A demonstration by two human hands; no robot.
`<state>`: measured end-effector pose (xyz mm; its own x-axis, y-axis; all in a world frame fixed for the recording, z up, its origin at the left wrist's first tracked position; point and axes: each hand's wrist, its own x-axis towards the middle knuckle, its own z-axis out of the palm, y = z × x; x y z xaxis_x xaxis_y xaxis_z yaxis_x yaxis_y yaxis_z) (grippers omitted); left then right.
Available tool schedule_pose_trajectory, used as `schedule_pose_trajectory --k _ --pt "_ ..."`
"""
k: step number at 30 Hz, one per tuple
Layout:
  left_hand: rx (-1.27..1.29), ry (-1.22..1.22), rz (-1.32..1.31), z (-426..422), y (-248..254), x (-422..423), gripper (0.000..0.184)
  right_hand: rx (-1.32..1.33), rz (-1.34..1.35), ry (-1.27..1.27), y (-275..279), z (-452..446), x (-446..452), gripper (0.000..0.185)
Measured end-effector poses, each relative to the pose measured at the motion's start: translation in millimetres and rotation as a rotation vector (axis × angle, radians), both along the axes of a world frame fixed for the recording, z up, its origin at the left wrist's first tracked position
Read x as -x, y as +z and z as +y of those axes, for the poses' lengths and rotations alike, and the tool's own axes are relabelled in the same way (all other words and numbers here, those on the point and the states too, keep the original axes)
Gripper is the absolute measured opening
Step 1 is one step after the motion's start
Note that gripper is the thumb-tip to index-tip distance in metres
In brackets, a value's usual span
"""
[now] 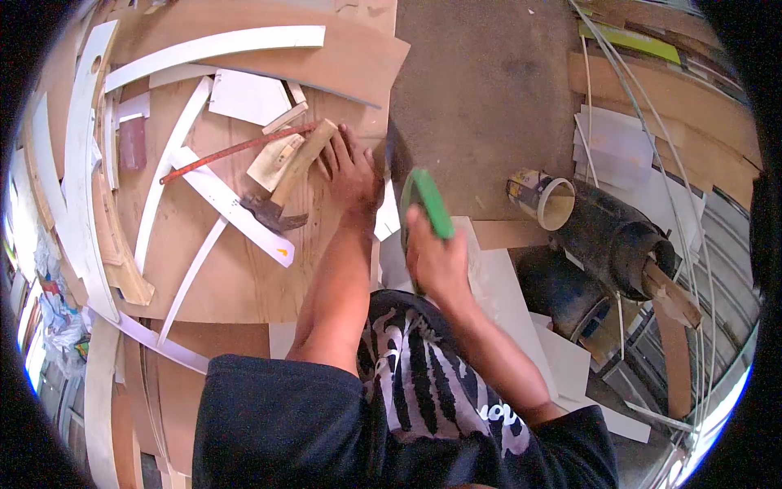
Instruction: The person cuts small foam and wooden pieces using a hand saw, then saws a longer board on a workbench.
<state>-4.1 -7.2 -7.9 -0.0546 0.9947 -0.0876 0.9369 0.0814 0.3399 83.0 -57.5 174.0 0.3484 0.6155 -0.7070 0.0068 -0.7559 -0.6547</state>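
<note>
My left hand [352, 173] lies with its fingers spread on the wooden table [244, 285] near its right edge, beside the wooden handle of a hammer [303, 165]. Past the table's edge, my right hand [437, 257] is wrapped round a green handle [430, 204], slightly blurred; what it belongs to is hard to make out. Left of the hammer are a thin red strip [236, 151], a small wooden block [275, 161] and a white strip with an orange mark [236, 208].
Curved white strips [216, 53] and a long white piece [85, 163] cover the table's left and back. On the right are a tub [556, 202], a dark cylinder [615, 236] with wood in it, white sheets [562, 359] and long thin rods [652, 114].
</note>
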Motion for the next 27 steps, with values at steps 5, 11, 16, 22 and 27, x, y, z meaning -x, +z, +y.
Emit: schedule_pose_trajectory --k 5,11,16,22,27 --pt "0.028 -0.020 0.027 -4.7 -14.5 -1.8 0.067 0.004 0.207 -0.131 -59.1 41.1 -14.0 0.034" --pt "-0.004 0.007 -0.032 -3.7 -15.8 -2.3 0.066 0.054 0.100 -0.090 4.5 1.1 -3.0 0.027" --pt "0.033 -0.034 0.029 0.6 -10.5 0.1 0.065 -0.092 -0.009 0.087 -77.2 18.7 -7.0 0.037" --pt "-0.001 -0.015 -0.007 -2.6 -9.6 -0.6 0.065 -0.114 -0.074 0.142 -74.3 16.0 -14.9 0.037" --pt "0.016 0.017 -0.103 -1.4 11.0 6.6 0.061 -0.229 0.097 0.074 -82.6 20.5 -14.2 0.034"
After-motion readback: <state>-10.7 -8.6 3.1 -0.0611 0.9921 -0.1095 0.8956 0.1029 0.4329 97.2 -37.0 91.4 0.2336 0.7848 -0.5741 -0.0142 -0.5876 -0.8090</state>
